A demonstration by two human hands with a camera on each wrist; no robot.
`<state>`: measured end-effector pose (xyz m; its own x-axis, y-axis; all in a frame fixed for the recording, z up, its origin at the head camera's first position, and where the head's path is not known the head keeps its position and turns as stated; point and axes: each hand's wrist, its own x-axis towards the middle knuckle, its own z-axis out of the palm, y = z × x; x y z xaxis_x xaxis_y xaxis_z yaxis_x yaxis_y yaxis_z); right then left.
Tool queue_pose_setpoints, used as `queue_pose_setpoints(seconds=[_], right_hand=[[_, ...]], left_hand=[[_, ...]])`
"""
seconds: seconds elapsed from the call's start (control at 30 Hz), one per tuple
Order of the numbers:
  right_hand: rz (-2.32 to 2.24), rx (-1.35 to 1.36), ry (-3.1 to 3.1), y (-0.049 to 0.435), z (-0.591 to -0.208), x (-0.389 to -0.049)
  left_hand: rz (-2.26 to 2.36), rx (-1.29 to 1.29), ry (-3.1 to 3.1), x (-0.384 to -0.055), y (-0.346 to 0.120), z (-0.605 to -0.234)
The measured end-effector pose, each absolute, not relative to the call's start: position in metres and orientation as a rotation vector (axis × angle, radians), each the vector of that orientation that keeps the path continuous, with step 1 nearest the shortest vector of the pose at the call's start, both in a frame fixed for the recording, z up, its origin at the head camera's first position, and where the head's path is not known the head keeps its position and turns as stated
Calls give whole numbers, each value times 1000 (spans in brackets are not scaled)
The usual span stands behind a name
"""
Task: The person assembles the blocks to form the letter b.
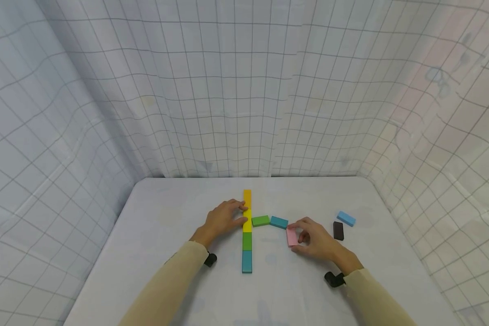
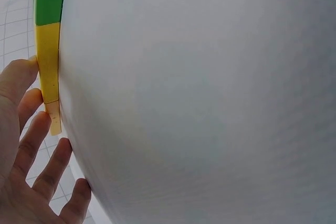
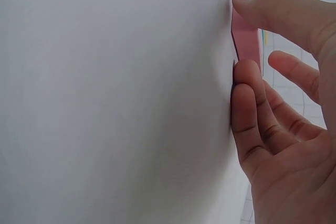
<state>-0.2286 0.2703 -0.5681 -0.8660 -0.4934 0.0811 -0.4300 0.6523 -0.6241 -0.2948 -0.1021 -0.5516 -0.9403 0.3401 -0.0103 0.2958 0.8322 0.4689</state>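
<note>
A straight column of flat blocks runs away from the viewer: two yellow blocks (image 1: 247,225) at the far end, then a green block (image 1: 247,241) and a teal block (image 1: 247,261). My left hand (image 1: 223,219) rests its spread fingertips along the left side of the yellow pair. From the column's right side, a second green block (image 1: 261,221) and another teal block (image 1: 279,222) lead rightward. At their end, my right hand (image 1: 315,240) pinches a pink block (image 1: 291,237) lengthwise between thumb and fingers, its far end by the teal block's corner.
Right of the right hand lie a black block (image 1: 338,231) and a light blue block (image 1: 346,218). The white table (image 1: 146,217) is enclosed at the back and sides by a grid-patterned curtain (image 1: 244,90).
</note>
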Motion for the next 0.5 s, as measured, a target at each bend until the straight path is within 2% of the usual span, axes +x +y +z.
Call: queue_pose_setpoints(seconds=[0.5], right_hand=[[-991,-743,2804,284,-569,-224]], left_hand=[[718,498,2916,-294,-102,-551]])
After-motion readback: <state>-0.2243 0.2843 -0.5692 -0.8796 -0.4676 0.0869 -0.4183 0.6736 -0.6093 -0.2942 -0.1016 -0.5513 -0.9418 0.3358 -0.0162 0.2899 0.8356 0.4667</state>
